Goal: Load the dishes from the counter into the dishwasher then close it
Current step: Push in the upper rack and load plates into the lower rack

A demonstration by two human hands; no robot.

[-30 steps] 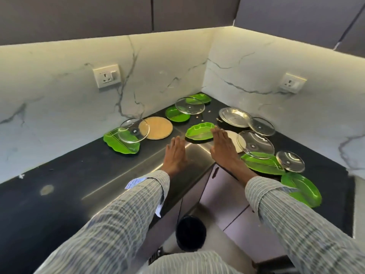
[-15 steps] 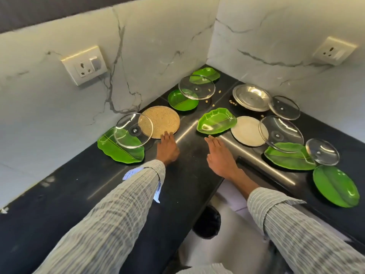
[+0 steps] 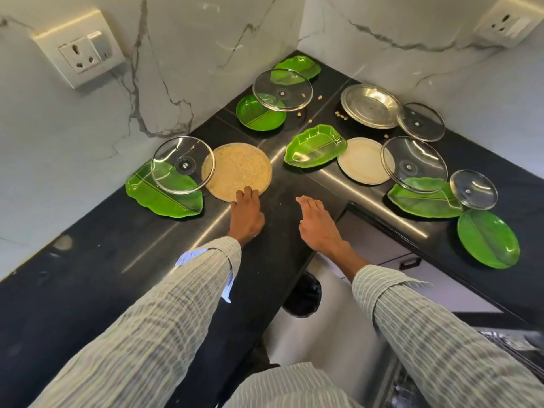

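My left hand (image 3: 246, 214) flat, fingertips on tan round plate (image 3: 237, 171) near counter (image 3: 88, 260) back wall, to drag it closer. Right hand (image 3: 316, 223) wide, empty, hovering beside.

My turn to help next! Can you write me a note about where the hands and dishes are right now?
Left hand: open, fingertips on the near edge of the speckled tan plate.
Right hand: open, holds nothing, above the black counter.
Green leaf plates, glass lids, a steel plate and a cream plate all lie on the counter.
Done: nothing loaded yet.
Left: load every dish, then close the dishwasher.
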